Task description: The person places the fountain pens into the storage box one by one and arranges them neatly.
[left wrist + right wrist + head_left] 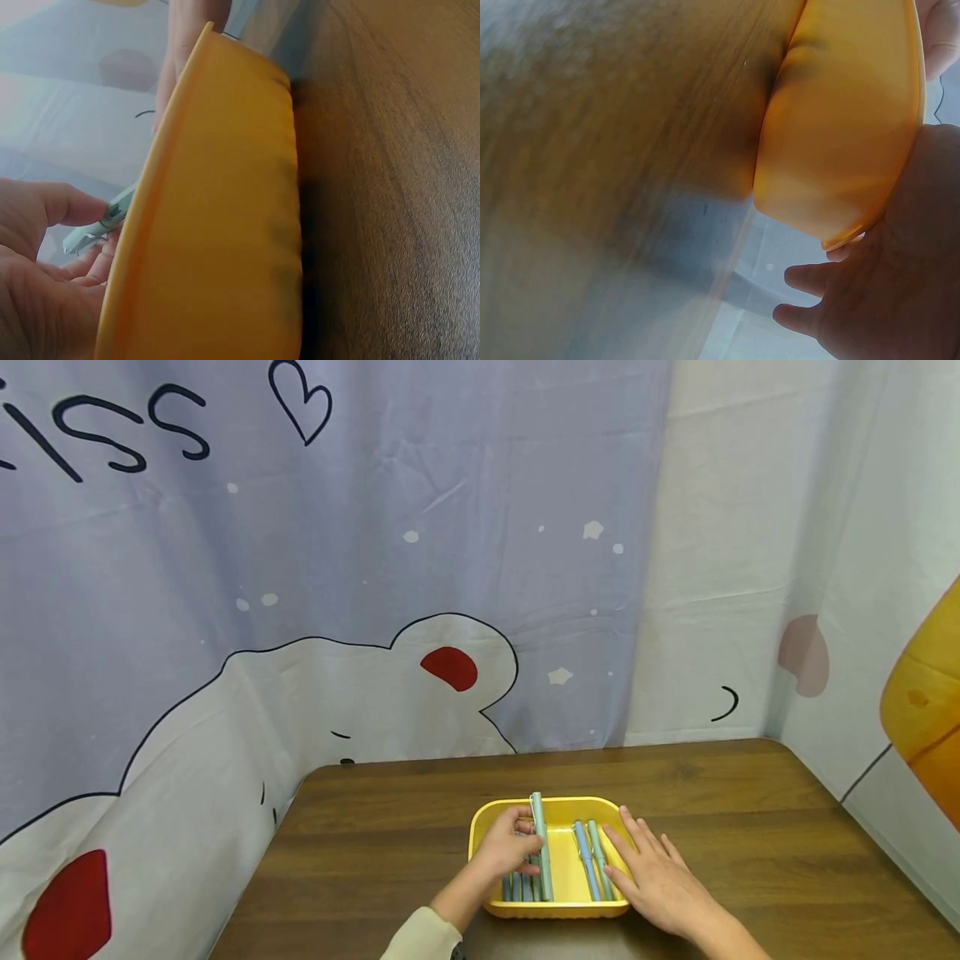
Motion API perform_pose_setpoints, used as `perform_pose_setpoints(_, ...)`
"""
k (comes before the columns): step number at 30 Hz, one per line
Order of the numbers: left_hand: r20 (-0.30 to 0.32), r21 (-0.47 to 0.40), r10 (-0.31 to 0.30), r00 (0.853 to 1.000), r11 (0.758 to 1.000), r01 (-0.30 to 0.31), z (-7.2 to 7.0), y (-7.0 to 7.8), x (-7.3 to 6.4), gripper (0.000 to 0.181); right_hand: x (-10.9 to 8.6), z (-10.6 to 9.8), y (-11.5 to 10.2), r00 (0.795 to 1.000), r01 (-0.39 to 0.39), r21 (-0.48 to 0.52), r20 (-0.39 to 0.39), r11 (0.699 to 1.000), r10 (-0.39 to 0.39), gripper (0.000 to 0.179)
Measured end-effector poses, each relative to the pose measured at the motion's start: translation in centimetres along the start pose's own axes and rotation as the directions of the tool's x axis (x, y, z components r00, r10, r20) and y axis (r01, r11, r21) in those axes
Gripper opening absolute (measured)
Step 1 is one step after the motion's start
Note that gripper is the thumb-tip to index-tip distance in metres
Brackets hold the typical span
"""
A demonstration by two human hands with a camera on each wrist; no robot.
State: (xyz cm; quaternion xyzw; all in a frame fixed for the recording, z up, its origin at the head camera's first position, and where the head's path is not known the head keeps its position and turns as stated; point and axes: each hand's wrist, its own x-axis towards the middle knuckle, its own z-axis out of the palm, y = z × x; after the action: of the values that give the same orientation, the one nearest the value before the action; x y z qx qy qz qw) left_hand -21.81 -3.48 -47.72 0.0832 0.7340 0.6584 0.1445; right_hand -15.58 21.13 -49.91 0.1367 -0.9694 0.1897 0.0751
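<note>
A yellow plastic tray (pixel 566 906) sits on the wooden table with several pens inside. My left hand (pixel 504 847) pinches a pale green pen (pixel 542 852) between thumb and fingers; its upper end sticks up past the far rim. In the left wrist view the green pen (pixel 120 206) shows between the thumb and fingers, partly behind the tray wall. Below that hand several blue and green pens (pixel 516 888) lie side by side, partly covered. To the right lie a blue pen (pixel 587 860) and a green pen (pixel 600 858). My right hand (pixel 660 877) rests at the tray's right rim, fingers spread and straight.
The brown wooden table (pixel 360 860) extends around the tray on all sides. Behind it hangs a printed curtain (pixel 450 527) that meets the table's far edge, and more of the cloth runs down the left and right sides.
</note>
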Motion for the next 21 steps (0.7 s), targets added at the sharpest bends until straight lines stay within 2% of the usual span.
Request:
perform_pose_setpoints(6,0.004,0.022,-0.007,1.0,1.0,0.006,0.8,-0.1,0.2,0.046,0.0,0.1,0.0,1.0,-0.004,-0.003,-0.003,1.0,0.004,0.057)
perform_pose_setpoints(12,0.016,0.002,-0.024,1.0,1.0,0.024,1.4,-0.2,0.4,0.048,0.0,0.0,0.0,1.0,-0.008,-0.003,-0.002,1.0,0.008,0.057)
perform_pose_setpoints(21,0.063,0.043,-0.053,0.997,0.998,0.05,2.0,-0.5,0.7,0.051,0.0,0.1,-0.1,1.0,-0.003,-0.012,-0.022,1.0,0.003,0.056)
